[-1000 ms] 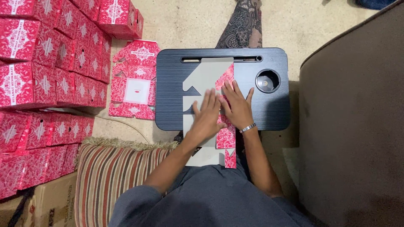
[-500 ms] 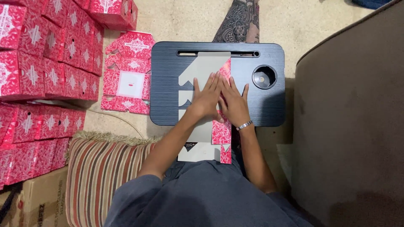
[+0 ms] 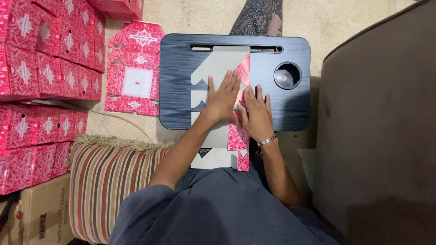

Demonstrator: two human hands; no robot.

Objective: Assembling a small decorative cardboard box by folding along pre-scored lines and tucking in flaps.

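Sandy beige flooring is showing around a black lap desk (image 3: 181, 81) with a round cup recess (image 3: 287, 75) at its two o'clock corner. Lying lengthwise on the desk is a flattened carton blank (image 3: 222, 59), grey side up, its near end overhanging the desk toward the person's lap. The left hand (image 3: 222, 97) is pressing flat on it, fingers spread and open, gripping nothing. The right hand (image 3: 256, 113), just beside it at four o'clock, is resting palm down on the red patterned flap (image 3: 238, 136) folded over the blank's right edge. Stacked red boxes (image 3: 45, 68) are filling the nine o'clock side, with another flat red blank (image 3: 134, 77) beside them. A striped cushion (image 3: 109, 190) is lying at seven o'clock.
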